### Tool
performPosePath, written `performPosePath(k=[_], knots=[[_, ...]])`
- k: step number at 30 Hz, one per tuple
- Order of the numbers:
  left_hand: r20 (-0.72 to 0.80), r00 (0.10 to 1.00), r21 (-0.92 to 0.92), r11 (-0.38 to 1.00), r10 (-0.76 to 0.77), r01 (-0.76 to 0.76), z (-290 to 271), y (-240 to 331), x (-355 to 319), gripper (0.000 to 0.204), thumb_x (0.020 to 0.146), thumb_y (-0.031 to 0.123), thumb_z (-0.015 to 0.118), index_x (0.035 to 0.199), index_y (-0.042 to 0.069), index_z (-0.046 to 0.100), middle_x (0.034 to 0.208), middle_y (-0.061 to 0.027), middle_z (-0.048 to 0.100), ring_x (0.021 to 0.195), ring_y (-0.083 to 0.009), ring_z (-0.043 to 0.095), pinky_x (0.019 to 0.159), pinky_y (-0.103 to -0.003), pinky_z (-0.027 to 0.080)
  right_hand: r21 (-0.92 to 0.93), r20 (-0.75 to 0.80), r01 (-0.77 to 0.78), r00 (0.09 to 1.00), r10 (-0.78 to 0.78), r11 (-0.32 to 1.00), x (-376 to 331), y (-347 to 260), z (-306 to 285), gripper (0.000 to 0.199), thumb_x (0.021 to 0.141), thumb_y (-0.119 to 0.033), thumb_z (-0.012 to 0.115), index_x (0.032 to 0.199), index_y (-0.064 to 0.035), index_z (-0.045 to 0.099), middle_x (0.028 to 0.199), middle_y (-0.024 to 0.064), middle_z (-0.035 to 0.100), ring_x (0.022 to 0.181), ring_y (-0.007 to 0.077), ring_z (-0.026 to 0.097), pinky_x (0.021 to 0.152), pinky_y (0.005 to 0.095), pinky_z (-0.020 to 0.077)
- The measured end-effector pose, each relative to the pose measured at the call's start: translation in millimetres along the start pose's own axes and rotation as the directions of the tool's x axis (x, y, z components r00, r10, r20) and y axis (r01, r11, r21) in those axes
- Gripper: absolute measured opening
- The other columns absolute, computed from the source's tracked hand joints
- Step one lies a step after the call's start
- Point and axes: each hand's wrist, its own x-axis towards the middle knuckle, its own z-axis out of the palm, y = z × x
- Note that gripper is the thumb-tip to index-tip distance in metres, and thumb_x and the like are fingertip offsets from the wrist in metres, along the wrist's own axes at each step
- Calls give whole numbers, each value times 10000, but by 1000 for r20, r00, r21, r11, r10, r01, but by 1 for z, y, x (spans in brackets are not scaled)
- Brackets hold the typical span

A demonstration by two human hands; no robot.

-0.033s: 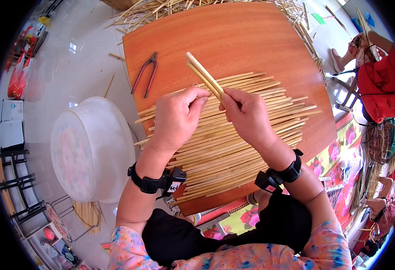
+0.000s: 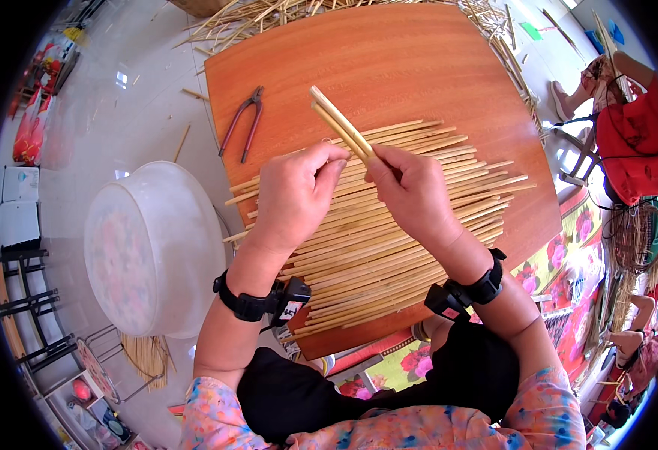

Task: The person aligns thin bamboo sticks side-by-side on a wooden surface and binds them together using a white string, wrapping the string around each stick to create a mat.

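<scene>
Seated at a low orange-brown wooden desk (image 2: 389, 60), both forearms entering from the lower edge, each wrist strapped with a black band. Right hand (image 2: 413, 193) clenched in a firm grip on a small bundle of pale bamboo strips (image 2: 341, 122), held near its lower end and slanting up and to the left above the desk. Left hand (image 2: 295, 193) just beside it, palm down, fingers curled, fingertips (image 2: 334, 156) touching the same bundle where it meets the right hand; resting otherwise on the layer beneath. Under both hands, spread across the near half of the desk: a wide row of bamboo strips (image 2: 449, 161) lying side by side, running left to right, ends fanning slightly toward the right edge. Pliers (image 2: 242, 122) with reddish handles lying on the left part of the desk, well apart from the hands. White round basin (image 2: 152, 251) on the floor left of the desk. Loose straw (image 2: 269, 15) scattered at the far edge. Red cloth (image 2: 636, 139) far right.
</scene>
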Motion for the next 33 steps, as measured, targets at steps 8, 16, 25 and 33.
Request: performPosePath(k=[8,16,25,33], knots=[[-37,999,61,998,-16,18,8,4,-1,69,921,19,645,989,8,656,682,-135,636,608,-249,614,549,-343,462,-492,-119,191,952,-283,850,-3,1,11,222,944,-198,638,1112,-53,630,812,149,648,690,364,656,587,457,528],[-95,994,28,998,-59,62,11,3,0,25,897,29,656,914,28,638,653,-158,638,584,-309,657,521,-384,473,-523,-147,182,943,-299,833,-4,5,17,221,959,-204,622,1097,-31,606,805,153,638,671,374,649,572,462,527],[-109,991,18,997,-73,75,12,5,-3,12,904,10,655,902,19,648,649,-113,638,574,-216,609,522,-333,451,-483,-134,193,947,-290,854,-9,2,20,184,960,-182,622,1056,-28,590,805,160,628,665,381,646,560,463,526],[-186,969,-65,986,-161,151,21,0,-6,166,880,9,677,965,25,535,676,-144,659,607,-323,662,540,-395,480,-522,-129,183,948,-290,833,-16,0,33,224,946,-147,643,1137,-34,614,807,164,632,671,388,640,562,466,511]])
